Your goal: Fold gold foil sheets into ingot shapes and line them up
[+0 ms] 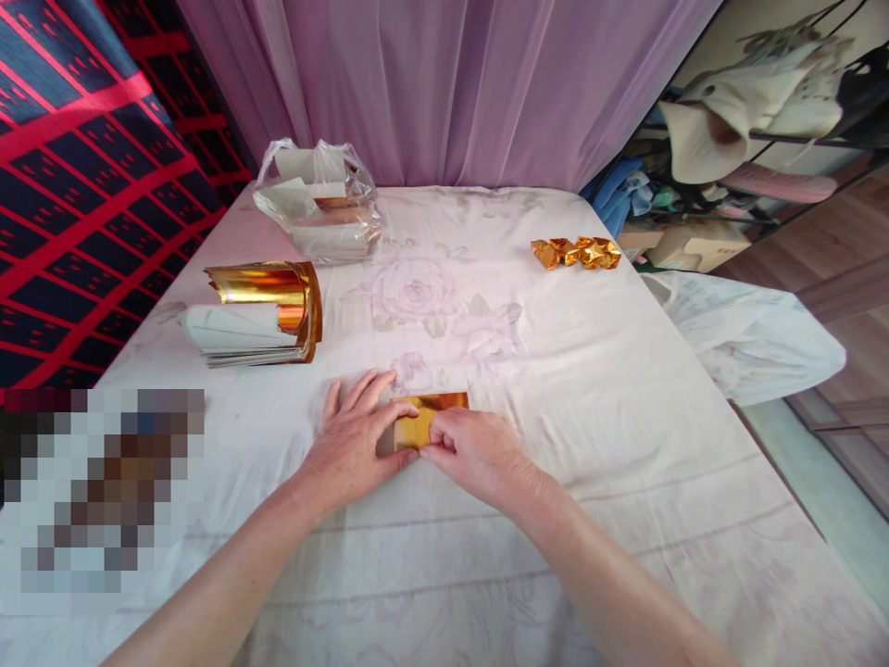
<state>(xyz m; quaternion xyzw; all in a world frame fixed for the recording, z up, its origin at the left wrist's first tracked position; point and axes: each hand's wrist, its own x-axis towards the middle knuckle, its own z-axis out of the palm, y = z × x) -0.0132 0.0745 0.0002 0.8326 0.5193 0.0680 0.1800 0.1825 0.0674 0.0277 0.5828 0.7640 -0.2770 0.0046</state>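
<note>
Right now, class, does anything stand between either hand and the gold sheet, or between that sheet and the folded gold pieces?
Nothing visible does. Fingers of the left hand and right hand are on the gold sheet; between it and the folded gold pieces, farther back on the right, only floral cloth shows.

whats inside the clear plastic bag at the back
Pale sheets and a coppery strip show through the clear plastic bag; whatever lies behind the front sheets is covered.

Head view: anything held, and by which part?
Gold sheet: left hand on its left part, right hand on its near right part. Whether either grip pinches it or only presses it down can't be told.
</note>
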